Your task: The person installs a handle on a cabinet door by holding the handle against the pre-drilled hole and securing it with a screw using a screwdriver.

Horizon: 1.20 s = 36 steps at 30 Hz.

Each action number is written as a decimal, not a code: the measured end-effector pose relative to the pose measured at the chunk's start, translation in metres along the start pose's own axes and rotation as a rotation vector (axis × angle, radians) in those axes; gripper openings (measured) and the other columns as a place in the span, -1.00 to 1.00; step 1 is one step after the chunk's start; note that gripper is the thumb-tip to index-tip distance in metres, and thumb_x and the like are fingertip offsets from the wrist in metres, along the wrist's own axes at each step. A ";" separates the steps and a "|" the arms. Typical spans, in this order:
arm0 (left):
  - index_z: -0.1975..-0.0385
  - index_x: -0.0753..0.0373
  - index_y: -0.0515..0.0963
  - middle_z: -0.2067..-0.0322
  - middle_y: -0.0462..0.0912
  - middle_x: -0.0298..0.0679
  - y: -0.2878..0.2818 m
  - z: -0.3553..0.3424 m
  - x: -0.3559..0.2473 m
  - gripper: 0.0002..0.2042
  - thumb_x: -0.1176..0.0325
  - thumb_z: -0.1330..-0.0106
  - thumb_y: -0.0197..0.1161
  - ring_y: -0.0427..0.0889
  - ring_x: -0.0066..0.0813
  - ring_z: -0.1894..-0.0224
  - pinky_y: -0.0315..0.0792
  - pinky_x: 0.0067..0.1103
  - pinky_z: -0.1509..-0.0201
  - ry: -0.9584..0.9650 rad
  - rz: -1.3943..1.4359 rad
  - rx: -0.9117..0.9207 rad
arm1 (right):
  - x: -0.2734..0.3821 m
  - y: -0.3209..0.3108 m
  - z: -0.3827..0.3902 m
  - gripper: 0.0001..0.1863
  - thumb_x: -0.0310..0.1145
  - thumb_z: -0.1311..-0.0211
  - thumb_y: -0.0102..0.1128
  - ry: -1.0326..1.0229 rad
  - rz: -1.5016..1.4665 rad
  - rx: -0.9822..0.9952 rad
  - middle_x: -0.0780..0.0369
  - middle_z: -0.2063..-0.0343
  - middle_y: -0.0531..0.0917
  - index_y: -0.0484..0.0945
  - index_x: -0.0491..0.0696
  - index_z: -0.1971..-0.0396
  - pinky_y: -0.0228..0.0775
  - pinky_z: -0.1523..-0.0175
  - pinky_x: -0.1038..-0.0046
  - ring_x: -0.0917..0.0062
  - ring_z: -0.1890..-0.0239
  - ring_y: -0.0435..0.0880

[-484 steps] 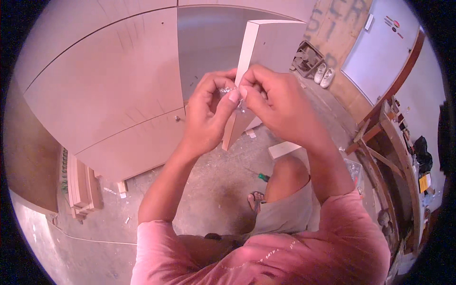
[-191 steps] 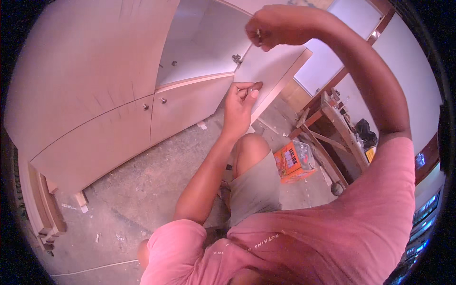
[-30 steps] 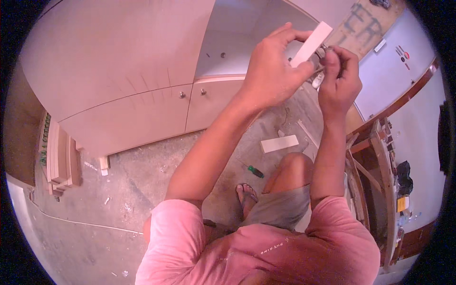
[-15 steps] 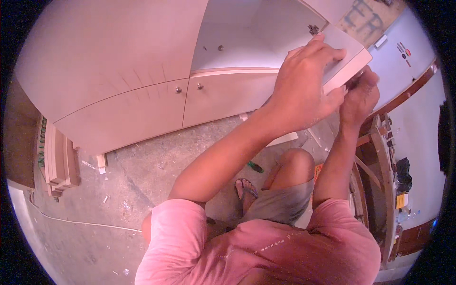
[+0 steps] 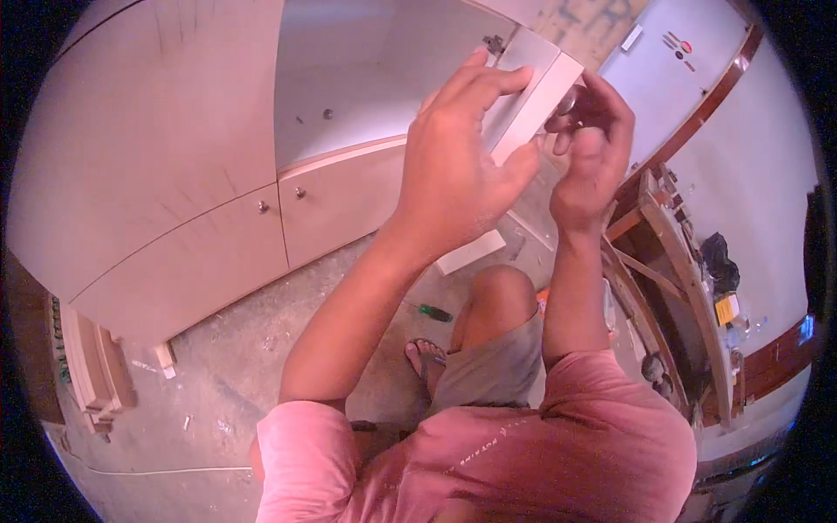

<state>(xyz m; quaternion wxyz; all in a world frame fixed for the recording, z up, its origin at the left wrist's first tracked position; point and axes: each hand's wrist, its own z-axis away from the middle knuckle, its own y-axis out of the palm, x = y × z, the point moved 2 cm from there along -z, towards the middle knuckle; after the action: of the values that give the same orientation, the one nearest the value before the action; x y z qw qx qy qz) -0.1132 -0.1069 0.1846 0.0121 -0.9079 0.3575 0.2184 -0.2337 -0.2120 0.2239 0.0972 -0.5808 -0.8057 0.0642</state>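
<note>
From the head camera, the open cabinet door [image 5: 539, 106] stands between both hands. The left hand [image 5: 453, 139] clasps its edge, fingers partly spread. The right hand [image 5: 595, 157], half curled, is at a round metal knob [image 5: 568, 103] by the door's outer face; I cannot tell whether it grips. Dark lettering marks a board [image 5: 571, 37] beyond the door; pale print crosses the shirt [image 5: 488, 444] below it.

the left hand [image 5: 458, 152] grips the edge of an open cabinet door [image 5: 542, 106]; the right hand [image 5: 595, 161] curls at a round metal knob [image 5: 568, 103] on its outer side. a green-handled screwdriver [image 5: 434, 312] lies on the floor [image 5: 261, 349].
</note>
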 end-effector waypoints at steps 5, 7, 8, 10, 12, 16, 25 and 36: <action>-0.03 0.33 0.58 -0.02 0.64 0.04 0.000 0.002 0.004 -0.53 0.37 -0.04 0.32 0.41 0.11 -0.32 0.26 -0.26 -0.39 -0.004 0.005 -0.028 | 0.000 0.010 0.005 -0.74 -0.31 -0.45 0.11 0.072 0.121 -0.002 0.19 0.14 0.64 0.55 -0.15 0.01 0.48 0.14 0.57 0.61 0.23 0.60; -0.02 0.33 0.58 -0.02 0.64 0.04 -0.001 0.003 0.008 -0.53 0.38 -0.03 0.31 0.42 0.11 -0.31 0.27 -0.27 -0.38 0.012 0.002 -0.050 | -0.004 0.008 0.005 -0.70 -0.29 -0.45 0.12 0.296 0.190 0.064 0.18 0.12 0.64 0.53 -0.17 -0.02 0.49 0.09 0.56 0.60 0.19 0.60; -0.02 0.33 0.58 -0.02 0.64 0.04 -0.001 0.003 0.009 -0.53 0.37 -0.02 0.31 0.43 0.11 -0.31 0.29 -0.28 -0.38 0.018 0.018 -0.064 | -0.005 0.007 0.004 -0.68 -0.25 -0.46 0.13 0.352 0.141 0.079 0.19 0.17 0.66 0.53 -0.18 -0.01 0.50 0.09 0.52 0.58 0.21 0.62; -0.01 0.33 0.59 -0.01 0.64 0.05 -0.001 0.003 0.010 -0.53 0.37 -0.02 0.30 0.44 0.11 -0.30 0.30 -0.29 -0.37 0.026 0.037 -0.077 | -0.005 0.008 0.002 -0.69 -0.23 -0.46 0.13 0.163 0.202 0.031 0.20 0.20 0.66 0.55 -0.17 0.02 0.50 0.11 0.50 0.57 0.23 0.62; 0.00 0.34 0.59 -0.01 0.64 0.06 0.000 0.003 0.009 -0.53 0.37 -0.02 0.31 0.43 0.10 -0.31 0.31 -0.28 -0.36 0.040 0.037 -0.079 | -0.006 0.008 0.001 -0.69 -0.22 -0.47 0.12 -0.031 0.272 -0.022 0.21 0.24 0.67 0.56 -0.17 0.04 0.51 0.13 0.47 0.56 0.24 0.63; 0.00 0.34 0.59 -0.03 0.63 0.07 0.002 0.004 0.007 -0.53 0.37 -0.01 0.32 0.42 0.10 -0.32 0.32 -0.29 -0.35 0.020 0.059 -0.081 | -0.009 0.014 -0.003 -0.62 -0.09 -0.49 0.04 -0.138 0.558 0.011 0.16 0.32 0.67 0.60 -0.13 0.13 0.49 0.18 0.41 0.45 0.31 0.66; -0.01 0.33 0.60 -0.04 0.63 0.04 -0.003 -0.001 0.009 -0.55 0.36 -0.06 0.35 0.35 0.06 -0.38 0.05 -0.15 -0.50 0.054 0.005 -0.034 | 0.002 0.007 -0.013 -0.41 0.07 -0.57 -0.30 0.801 -0.052 0.246 0.37 0.49 0.47 0.56 -0.17 0.19 0.07 0.45 0.58 0.69 0.53 0.30; -0.04 0.26 0.60 -0.08 0.64 -0.07 0.000 0.000 0.010 -0.56 0.35 -0.10 0.36 0.27 0.03 -0.43 -0.17 -0.05 -0.54 0.035 0.010 -0.047 | -0.027 -0.003 -0.039 -0.63 -0.05 -0.45 0.03 -0.544 0.600 0.292 0.16 0.45 0.61 0.56 -0.08 0.28 0.44 0.38 0.26 0.23 0.44 0.62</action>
<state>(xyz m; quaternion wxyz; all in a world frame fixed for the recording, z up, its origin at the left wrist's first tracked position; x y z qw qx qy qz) -0.1070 -0.1133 0.1808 -0.0164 -0.9099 0.3567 0.2110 -0.2191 -0.2385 0.2604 -0.0607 -0.7312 -0.5799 0.3540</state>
